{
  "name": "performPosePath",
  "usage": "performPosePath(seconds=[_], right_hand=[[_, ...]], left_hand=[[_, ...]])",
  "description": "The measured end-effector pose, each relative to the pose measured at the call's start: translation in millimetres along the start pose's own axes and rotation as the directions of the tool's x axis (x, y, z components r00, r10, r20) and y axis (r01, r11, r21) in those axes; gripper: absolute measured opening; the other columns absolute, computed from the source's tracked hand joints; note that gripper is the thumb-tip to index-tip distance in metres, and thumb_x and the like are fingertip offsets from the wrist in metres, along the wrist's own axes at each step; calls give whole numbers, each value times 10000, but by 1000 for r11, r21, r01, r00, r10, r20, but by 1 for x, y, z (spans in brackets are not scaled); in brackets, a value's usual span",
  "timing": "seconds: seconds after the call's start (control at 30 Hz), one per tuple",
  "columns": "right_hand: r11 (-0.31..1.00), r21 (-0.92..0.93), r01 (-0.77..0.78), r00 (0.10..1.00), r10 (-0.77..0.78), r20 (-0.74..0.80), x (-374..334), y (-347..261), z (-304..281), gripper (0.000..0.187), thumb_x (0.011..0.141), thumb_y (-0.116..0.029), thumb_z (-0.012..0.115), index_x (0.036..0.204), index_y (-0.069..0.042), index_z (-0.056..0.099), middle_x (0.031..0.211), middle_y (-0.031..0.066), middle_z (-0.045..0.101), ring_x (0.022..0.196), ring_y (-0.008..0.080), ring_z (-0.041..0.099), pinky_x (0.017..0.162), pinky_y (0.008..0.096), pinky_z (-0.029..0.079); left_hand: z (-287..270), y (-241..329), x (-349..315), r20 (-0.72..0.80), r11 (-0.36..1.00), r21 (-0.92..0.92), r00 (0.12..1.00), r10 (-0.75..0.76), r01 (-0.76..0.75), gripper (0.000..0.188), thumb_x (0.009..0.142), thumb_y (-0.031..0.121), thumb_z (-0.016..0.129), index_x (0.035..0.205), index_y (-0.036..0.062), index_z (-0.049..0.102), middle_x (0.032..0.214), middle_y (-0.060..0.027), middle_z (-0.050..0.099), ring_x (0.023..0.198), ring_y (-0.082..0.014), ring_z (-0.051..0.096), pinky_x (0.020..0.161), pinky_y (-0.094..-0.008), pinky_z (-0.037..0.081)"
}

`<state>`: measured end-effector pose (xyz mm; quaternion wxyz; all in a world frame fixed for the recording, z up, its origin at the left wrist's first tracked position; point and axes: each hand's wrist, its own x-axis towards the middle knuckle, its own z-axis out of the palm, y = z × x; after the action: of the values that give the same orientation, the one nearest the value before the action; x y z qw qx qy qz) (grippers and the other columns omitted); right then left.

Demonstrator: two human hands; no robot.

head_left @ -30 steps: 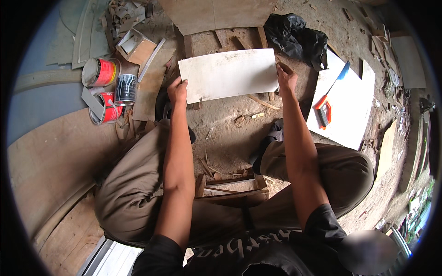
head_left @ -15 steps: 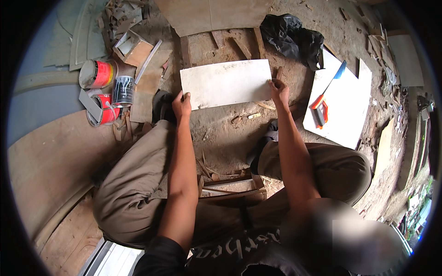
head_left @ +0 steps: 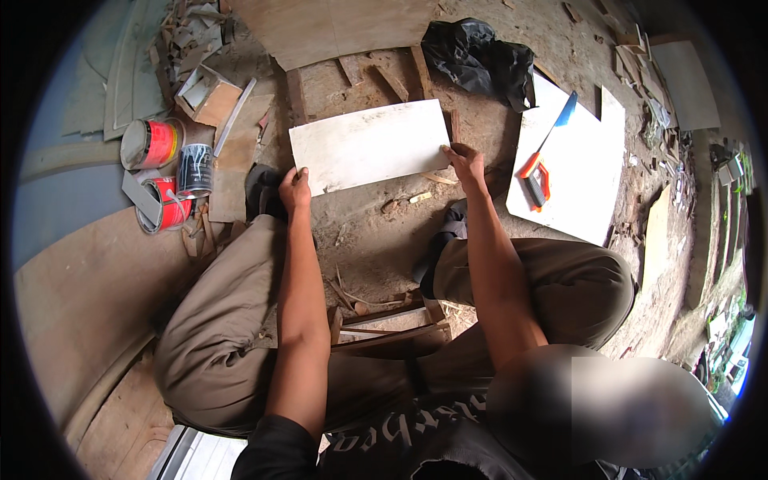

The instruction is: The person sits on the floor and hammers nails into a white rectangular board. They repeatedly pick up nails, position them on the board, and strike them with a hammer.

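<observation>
Between my two outstretched arms is a white rectangular board (head_left: 370,146) with some dark smudges on its face. My left hand (head_left: 295,190) grips its lower left corner, thumb on top and fingers hidden beneath. At the right edge my right hand (head_left: 466,166) pinches the board the same way. The board is held up over the dusty floor, its right end slightly farther from me. To the right, a handsaw (head_left: 550,156) with an orange and black handle and a blue blade tip lies on a larger white sheet (head_left: 586,172).
Paint cans (head_left: 164,202) stand and lie at the left beside a small wooden box (head_left: 212,94) and a heap of wood scraps. A wooden panel (head_left: 336,28) is at the far side, next to a black plastic bag (head_left: 476,60). A wooden frame (head_left: 392,340) lies between my legs.
The whole scene has shifted left and slightly up in the view. My hands keep the same grip on the board, which is tilted a little more, its left end nearer me.
</observation>
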<state>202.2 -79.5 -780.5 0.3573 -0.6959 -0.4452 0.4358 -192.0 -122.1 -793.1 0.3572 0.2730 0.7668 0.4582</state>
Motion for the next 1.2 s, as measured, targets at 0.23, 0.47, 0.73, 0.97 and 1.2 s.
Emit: performPosePath(seconds=[0.23,0.47,0.73,0.97,1.2], right_hand=[[932,-328,-155,983,113,-144,-12,-14,9,428,792,-351,762,1065,-23,727,957,128,743,931,267,709,856,355,524],[937,-295,-185,967,120,-226,-19,-16,19,400,799,-347,759,1061,-46,730,955,120,742,943,266,703,867,363,518],[932,-339,-128,962,34,-270,-17,-9,28,330,837,-340,715,1005,-56,721,902,157,717,892,331,688,817,412,514],[928,-356,-113,950,-4,-313,3,1,9,378,826,-341,724,1027,-24,686,933,224,702,903,402,676,814,460,516],[890,-455,-39,925,-139,-353,-6,15,1,302,818,-284,742,958,-20,694,868,202,698,825,390,670,772,459,508]], left_hand=[[0,-11,8,5,1000,6,1000,-18,18,398,828,158,775,1137,-68,669,1000,-107,725,880,-147,646,827,-272,499],[5,-9,3,-68,999,-12,997,-36,35,292,847,190,751,1005,-51,704,853,-34,702,766,-103,584,723,-267,468],[-4,4,3,169,992,115,983,-72,53,336,915,242,648,700,15,523,630,12,419,635,-94,362,567,-331,337],[22,-3,-19,111,991,82,987,-119,111,323,897,239,661,723,-4,540,600,-1,415,613,-98,381,556,-343,358],[39,15,-35,-10,950,309,999,-38,39,277,886,247,674,878,-28,641,769,-165,634,733,-247,581,715,-388,469]])
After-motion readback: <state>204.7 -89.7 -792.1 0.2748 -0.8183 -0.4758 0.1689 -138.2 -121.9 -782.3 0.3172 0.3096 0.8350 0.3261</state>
